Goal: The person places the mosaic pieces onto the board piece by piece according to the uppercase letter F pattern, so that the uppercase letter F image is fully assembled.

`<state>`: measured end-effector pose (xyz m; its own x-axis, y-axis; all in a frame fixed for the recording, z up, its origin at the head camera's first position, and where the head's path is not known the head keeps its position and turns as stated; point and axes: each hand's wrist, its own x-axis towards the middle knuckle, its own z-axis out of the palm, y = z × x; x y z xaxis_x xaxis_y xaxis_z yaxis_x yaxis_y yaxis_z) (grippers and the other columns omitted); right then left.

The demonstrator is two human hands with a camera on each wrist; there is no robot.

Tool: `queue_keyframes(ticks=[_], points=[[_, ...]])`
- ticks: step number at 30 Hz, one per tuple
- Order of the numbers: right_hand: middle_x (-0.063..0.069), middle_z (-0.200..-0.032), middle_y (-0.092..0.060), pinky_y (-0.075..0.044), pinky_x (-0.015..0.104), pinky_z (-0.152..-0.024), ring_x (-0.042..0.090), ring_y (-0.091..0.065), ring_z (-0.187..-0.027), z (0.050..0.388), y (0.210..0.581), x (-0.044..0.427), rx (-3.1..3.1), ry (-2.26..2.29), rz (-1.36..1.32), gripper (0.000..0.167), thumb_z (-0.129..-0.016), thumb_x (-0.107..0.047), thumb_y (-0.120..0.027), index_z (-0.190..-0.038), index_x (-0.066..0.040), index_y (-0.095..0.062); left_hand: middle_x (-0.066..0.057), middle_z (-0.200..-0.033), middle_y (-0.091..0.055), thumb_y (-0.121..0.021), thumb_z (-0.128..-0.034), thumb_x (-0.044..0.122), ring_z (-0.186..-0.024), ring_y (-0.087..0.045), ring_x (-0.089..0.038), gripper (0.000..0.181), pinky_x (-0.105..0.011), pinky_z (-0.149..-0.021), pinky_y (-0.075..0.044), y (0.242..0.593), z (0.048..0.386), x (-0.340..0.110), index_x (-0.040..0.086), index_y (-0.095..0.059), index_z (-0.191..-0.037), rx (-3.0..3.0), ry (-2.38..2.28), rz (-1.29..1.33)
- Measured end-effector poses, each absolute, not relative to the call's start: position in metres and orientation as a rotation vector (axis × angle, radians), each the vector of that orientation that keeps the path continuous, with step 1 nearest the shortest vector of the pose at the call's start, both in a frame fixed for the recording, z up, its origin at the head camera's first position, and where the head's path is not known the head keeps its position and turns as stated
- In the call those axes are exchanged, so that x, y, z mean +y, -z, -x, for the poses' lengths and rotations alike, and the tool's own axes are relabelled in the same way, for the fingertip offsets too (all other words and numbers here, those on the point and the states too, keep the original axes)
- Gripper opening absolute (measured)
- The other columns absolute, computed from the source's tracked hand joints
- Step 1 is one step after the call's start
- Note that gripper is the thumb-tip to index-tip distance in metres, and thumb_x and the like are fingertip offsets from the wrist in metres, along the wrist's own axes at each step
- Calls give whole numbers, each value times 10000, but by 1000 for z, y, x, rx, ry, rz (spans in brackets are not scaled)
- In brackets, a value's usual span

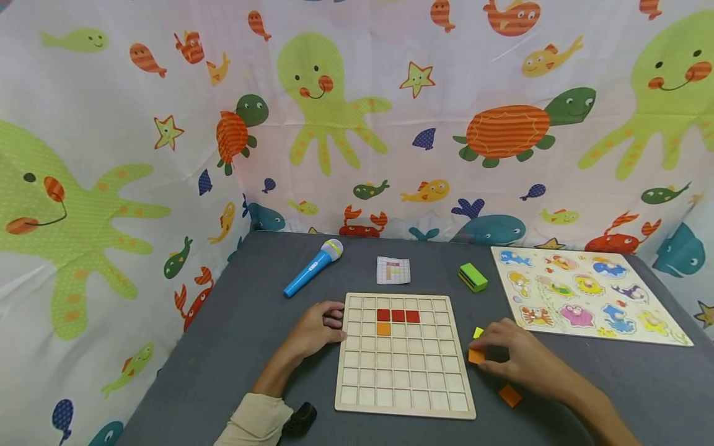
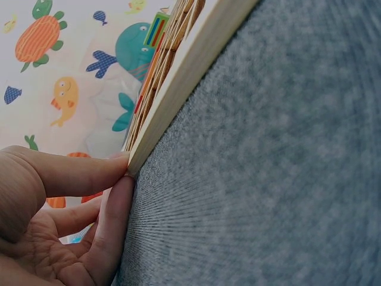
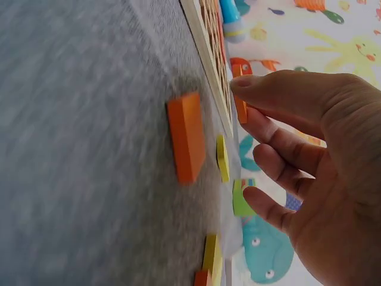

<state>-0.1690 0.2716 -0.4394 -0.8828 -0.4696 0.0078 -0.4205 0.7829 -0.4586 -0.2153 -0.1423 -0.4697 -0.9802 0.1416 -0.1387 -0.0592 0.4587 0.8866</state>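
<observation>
A wooden grid board (image 1: 407, 365) lies on the grey table, with three red tiles (image 1: 398, 316) in a row and one orange tile (image 1: 383, 329) below the leftmost. At the board's left edge, my left hand (image 1: 315, 331) pinches the rim between thumb and finger, as the left wrist view shows. Just off the right edge, my right hand (image 1: 521, 362) holds another orange tile (image 3: 239, 101) between thumb and fingers. Beside that hand lie a yellow tile (image 1: 478, 332), partly hidden, and a loose orange tile (image 1: 510, 395).
Behind the board are a blue toy microphone (image 1: 312, 269), a small pattern card (image 1: 393, 271) and a green striped block (image 1: 472, 277). A sea-animal puzzle board (image 1: 591, 297) lies at the right. A black object (image 1: 300, 420) sits by the left sleeve. Printed curtains enclose the table's back and left.
</observation>
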Motion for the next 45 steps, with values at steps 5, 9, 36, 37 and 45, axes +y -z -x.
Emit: queue_keyframes(ticks=[5,9,36,37,45], points=[[-179,-1104,-649,-510,334,-836,79,-511,-1022,175,440,259,2844,762,785,247,-937,-409,-811,-1151,-285,-798,-105,-1228,-630,-835,-861,14,-1093,-675,-212,584,-400,-937,-575,471,216,-142,23,-632,-1408,2523,-1527,-81],[-162,-1100,-648,-503,335,-833,71,-501,-1012,179,443,248,2835,792,870,250,-945,-385,-810,-1152,-245,-799,-106,-1226,-633,-840,-852,6,-1086,-678,-207,590,-403,-924,-577,471,217,-142,21,-633,-1405,2528,-1532,-83],[-140,-1115,-678,-515,428,-958,148,-554,-1122,190,447,194,2774,893,930,204,-933,-264,-820,-1129,-212,-802,-109,-1214,-629,-844,-848,-6,-1077,-679,-206,589,-401,-915,-580,470,215,-144,11,-635,-1398,2520,-1543,-102],[-137,-1107,-682,-513,428,-951,151,-558,-1113,190,447,192,2775,903,943,203,-927,-257,-824,-1123,-208,-805,-110,-1213,-629,-843,-848,-7,-1077,-678,-206,589,-402,-915,-579,470,215,-144,9,-635,-1398,2519,-1544,-103],[-107,-1133,-691,-516,458,-960,166,-569,-1116,195,445,175,2758,877,951,221,-940,-262,-809,-1149,-192,-802,-108,-1212,-628,-845,-845,-4,-1073,-674,-205,588,-404,-918,-577,471,215,-144,15,-637,-1395,2519,-1543,-100]])
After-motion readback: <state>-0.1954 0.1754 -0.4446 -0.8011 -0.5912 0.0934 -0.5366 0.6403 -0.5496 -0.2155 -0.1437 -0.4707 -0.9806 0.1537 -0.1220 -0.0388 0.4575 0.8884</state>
